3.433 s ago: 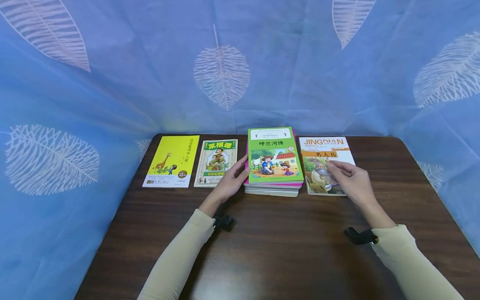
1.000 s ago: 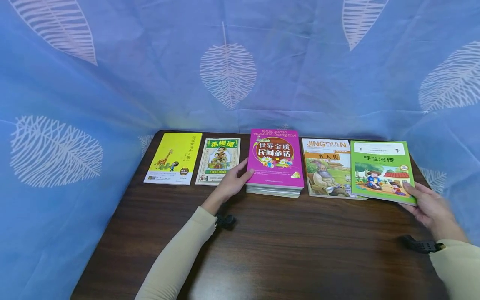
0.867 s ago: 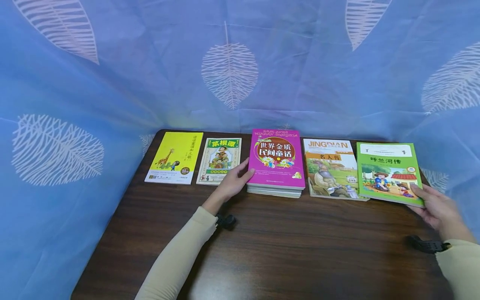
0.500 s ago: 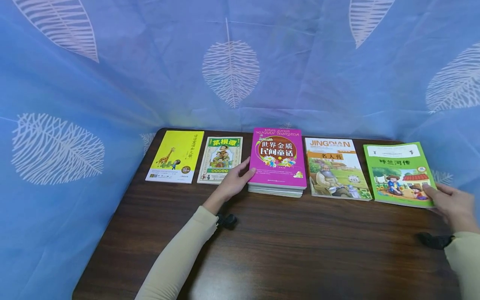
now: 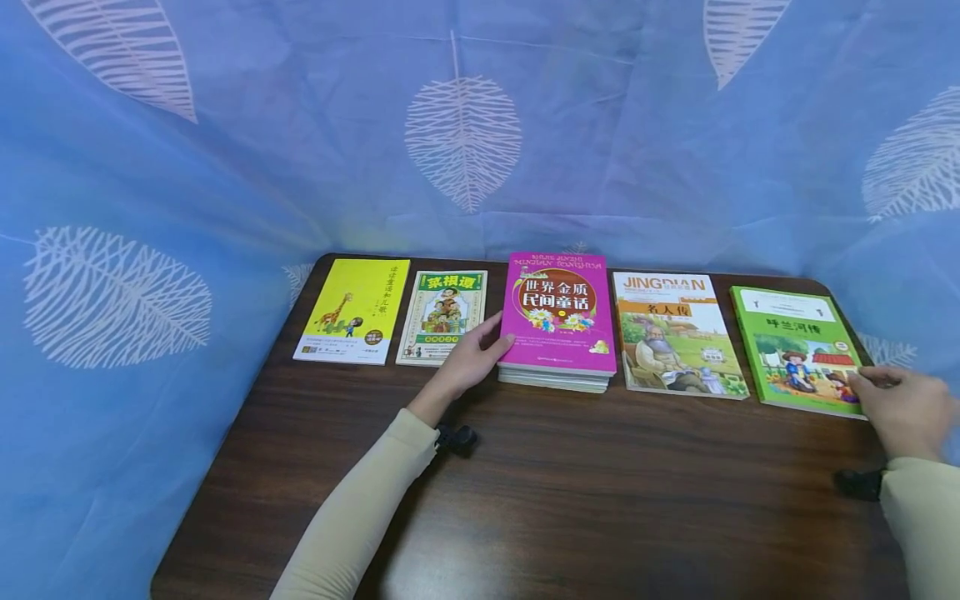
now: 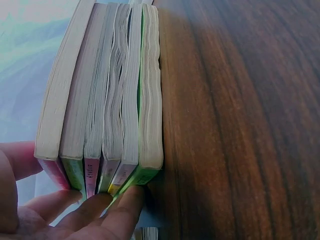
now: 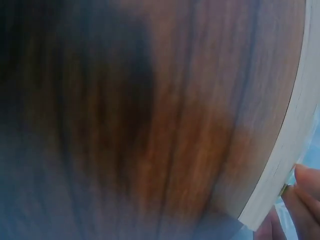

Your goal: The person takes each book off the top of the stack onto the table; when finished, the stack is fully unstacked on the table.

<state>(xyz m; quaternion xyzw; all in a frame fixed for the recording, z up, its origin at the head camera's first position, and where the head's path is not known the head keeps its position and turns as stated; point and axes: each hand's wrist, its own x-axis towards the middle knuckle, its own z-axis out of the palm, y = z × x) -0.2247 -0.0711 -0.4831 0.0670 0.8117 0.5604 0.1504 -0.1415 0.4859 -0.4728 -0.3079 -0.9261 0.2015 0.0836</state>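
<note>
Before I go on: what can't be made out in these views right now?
- Covers below the magenta book: hidden by it; left wrist view shows page edges only.
- Right hand grip on the green book: head view blurred, right wrist view cuts the fingers off.
- Small cover print: too small.

Glossy paper books [image 5: 557,312] on dark wood-grain table [image 5: 570,500]

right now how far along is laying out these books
Done: the yellow book, small green book and orange book lie flat in a row. In hand: the right hand touches the green book. Left: the stack, steadied by the left hand.
</note>
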